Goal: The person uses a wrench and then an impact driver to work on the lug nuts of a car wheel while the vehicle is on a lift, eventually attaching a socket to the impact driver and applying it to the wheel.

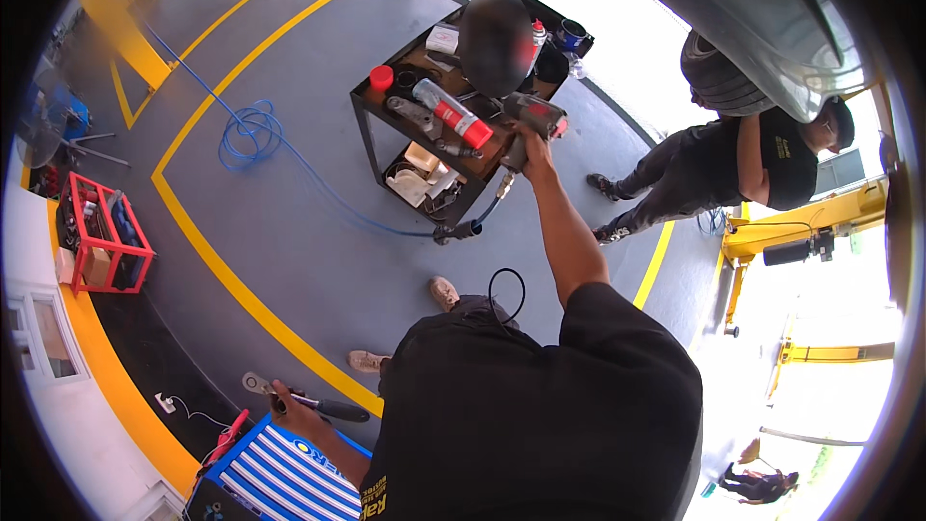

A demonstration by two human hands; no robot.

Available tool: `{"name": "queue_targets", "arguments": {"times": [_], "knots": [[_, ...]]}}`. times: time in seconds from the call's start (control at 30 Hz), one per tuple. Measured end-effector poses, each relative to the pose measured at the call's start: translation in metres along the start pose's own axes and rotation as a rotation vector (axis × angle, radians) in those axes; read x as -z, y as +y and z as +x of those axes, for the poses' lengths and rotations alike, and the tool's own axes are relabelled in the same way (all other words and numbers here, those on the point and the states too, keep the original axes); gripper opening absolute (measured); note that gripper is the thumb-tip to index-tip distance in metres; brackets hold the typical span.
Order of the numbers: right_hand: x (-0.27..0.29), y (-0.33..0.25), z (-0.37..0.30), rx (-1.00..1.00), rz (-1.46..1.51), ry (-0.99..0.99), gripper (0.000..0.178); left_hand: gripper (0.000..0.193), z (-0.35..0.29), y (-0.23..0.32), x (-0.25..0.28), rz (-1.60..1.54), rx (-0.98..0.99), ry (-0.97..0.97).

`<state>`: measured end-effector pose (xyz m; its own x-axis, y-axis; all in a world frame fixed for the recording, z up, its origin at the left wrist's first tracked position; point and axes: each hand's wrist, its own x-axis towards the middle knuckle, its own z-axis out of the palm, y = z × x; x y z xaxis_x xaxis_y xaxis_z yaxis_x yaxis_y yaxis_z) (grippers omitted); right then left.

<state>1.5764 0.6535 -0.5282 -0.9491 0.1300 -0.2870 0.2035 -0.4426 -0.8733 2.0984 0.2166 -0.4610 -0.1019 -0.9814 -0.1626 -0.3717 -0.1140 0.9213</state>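
Note:
My right hand reaches out over the near edge of a black tool cart, its fingers wrapped round the grip of an air impact wrench. A blue air hose runs to a fitting below the grip. Down at the lower left, my left hand is closed on a ratchet wrench with a round head and a dark handle, above a blue tool chest. Beside the impact wrench on the cart lie a red and silver can and a grey metal tool.
A red cap sits at the cart's left corner; a blurred dark patch hides part of its top. At the right, another person stands under a raised car by a tyre. A red rack stands left; the hose lies coiled on the floor.

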Motion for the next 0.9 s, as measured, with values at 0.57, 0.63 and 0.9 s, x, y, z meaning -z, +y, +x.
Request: {"name": "queue_targets", "arguments": {"times": [0.57,0.63,0.9], "knots": [[0.018,0.056,0.153,-0.094,-0.905,0.259,0.046,0.044,-0.124,0.074,-0.082,-0.032,-0.054,-0.028],[-0.008,0.038,0.108,0.105,-1.384,0.249,0.052,0.044,-0.125,0.074,-0.084,-0.037,-0.068,-0.073],[-0.051,-0.044,-0.182,0.611,-0.974,-0.828,0.028,0.039,-0.163,0.108,-0.136,-0.030,-0.189,-0.567]]}}
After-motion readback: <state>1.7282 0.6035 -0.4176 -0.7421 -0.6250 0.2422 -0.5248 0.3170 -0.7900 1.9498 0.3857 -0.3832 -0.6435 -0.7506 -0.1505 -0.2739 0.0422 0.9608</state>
